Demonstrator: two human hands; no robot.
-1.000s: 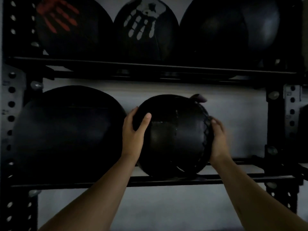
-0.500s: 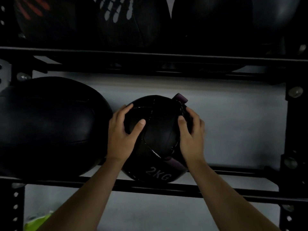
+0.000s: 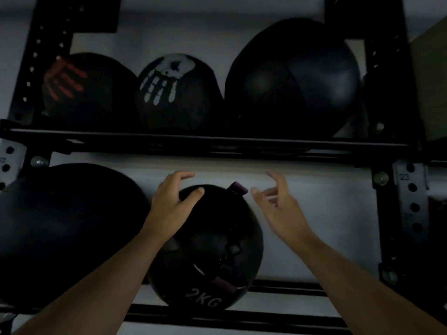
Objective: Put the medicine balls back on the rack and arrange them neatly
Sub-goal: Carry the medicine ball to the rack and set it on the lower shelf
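Change since half a second ago: both hands have been lifted from the 2KG ball point(image 3: 208, 247), which was clasped from either side then; the view is also tilted higher, so the upper shelf is seen whole.
Left hand point(image 3: 170, 204): spread wide, fingers curled loosely over the ball's upper left; whether the thumb touches cannot be told.
Right hand point(image 3: 278, 204): open, blurred, held clear of the ball to its right; nothing is gripped.
Ball's place: seated on the lower rails point(image 3: 285, 287) of the rack point(image 3: 384, 213), just beside the big black ball point(image 3: 67, 228) at its left.
Handling, as judged: light by its marking, stitched panels giving some grip, liable to roll between rails; best taken with palms on opposite sides, not by the purple tab point(image 3: 237, 188).
Lower shelf contents: two balls, bare rail left at the right.
Upper shelf contents: a red-handprint ball point(image 3: 87, 93), a white-handprint ball point(image 3: 179, 93) and a large plain ball point(image 3: 292, 78), set side by side.
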